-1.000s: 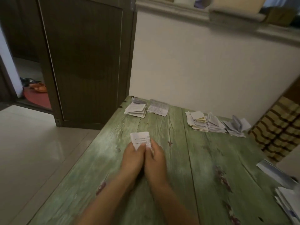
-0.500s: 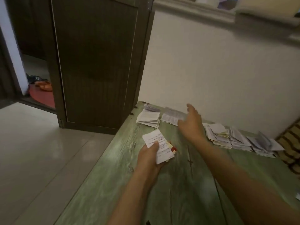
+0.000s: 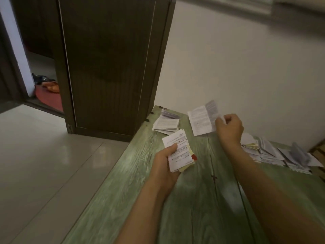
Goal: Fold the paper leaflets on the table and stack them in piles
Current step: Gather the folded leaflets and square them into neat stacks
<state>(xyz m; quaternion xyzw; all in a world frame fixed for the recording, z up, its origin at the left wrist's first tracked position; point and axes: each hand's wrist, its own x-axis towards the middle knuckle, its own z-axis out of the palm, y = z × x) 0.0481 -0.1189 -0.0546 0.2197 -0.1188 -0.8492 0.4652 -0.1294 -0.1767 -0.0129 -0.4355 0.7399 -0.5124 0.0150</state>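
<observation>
My left hand (image 3: 164,163) grips a small bundle of folded leaflets (image 3: 179,150), white printed paper with a yellowish sheet and a red corner showing underneath. My right hand (image 3: 229,130) holds a larger leaflet (image 3: 203,120) by its right edge, lifted above the far part of the green wooden table (image 3: 193,199) and partly unfolded. A pile of folded leaflets (image 3: 166,125) lies at the table's far left corner. A row of further leaflet piles (image 3: 274,154) runs along the wall to the right, partly hidden behind my right forearm.
A dark wooden door (image 3: 109,67) stands left of the table's far corner. A pale wall (image 3: 237,67) backs the table. Tiled floor (image 3: 44,164) lies beyond the table's left edge. A striped cloth (image 3: 318,152) shows at the far right.
My hands parted from the one folded leaflet. The right hand reached to the far leaflet and has lifted it off the table. The left hand keeps the bundle. The view shifted left.
</observation>
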